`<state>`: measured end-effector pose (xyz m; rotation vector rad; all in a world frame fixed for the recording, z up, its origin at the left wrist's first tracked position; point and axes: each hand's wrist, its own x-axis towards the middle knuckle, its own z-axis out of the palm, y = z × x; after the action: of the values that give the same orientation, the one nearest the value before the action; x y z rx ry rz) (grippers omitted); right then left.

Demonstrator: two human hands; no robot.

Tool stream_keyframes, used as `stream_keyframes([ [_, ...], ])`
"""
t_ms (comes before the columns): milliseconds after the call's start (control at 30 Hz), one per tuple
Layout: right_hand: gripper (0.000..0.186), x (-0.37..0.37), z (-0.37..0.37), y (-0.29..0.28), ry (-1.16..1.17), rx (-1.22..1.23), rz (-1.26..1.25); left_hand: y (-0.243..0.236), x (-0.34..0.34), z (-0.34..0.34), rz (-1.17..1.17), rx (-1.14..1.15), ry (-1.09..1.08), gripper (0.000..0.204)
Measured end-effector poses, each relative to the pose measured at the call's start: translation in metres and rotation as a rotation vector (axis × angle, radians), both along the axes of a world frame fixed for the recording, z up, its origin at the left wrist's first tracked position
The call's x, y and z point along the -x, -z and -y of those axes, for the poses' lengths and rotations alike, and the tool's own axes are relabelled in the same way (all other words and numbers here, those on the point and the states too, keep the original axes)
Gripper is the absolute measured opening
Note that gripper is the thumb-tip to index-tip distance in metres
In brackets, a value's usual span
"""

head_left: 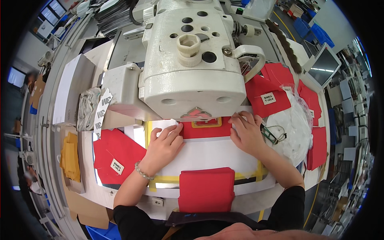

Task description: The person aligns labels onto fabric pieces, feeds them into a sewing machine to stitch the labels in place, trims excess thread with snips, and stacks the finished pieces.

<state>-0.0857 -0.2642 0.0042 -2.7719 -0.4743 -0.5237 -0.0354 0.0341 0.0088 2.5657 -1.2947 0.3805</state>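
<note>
My left hand [164, 145] rests with fingers apart on a white sheet [208, 154], its fingertips at the left end of a red fabric piece [202, 132]. My right hand [246, 134] has its fingers curved and apart at the right end of that piece. The fabric lies under the head of a white industrial sewing machine [194, 90], inside a small yellow frame [206, 125]. Yellow tape borders the white sheet. A stack of red pieces [206, 192] lies in front of me, below both hands.
Labelled red pieces lie left [108, 150] and right [268, 98]. A white plastic bag [290, 132] and green-handled snips [270, 135] are at right. Yellow pieces [70, 156], a white box [70, 92] and cardboard [86, 212] are at left; a screen [324, 64] is back right.
</note>
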Motion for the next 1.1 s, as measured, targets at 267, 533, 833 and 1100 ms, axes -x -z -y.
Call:
stream_keyframes([
  [267,0.039,-0.001,0.002,-0.001,0.005,-0.014,-0.051,0.001,0.001,0.000,0.030,-0.023,-0.016,0.017],
  [533,0.043,0.000,0.001,-0.001,0.008,-0.029,-0.071,0.001,0.002,-0.001,0.020,-0.027,-0.021,0.016],
  [833,0.030,0.010,0.001,0.005,-0.110,0.173,0.243,-0.002,0.002,-0.001,0.046,-0.063,-0.024,0.033],
  [1100,0.032,0.011,0.002,0.001,-0.119,0.163,0.163,-0.001,0.001,-0.002,0.065,-0.056,-0.018,0.032],
])
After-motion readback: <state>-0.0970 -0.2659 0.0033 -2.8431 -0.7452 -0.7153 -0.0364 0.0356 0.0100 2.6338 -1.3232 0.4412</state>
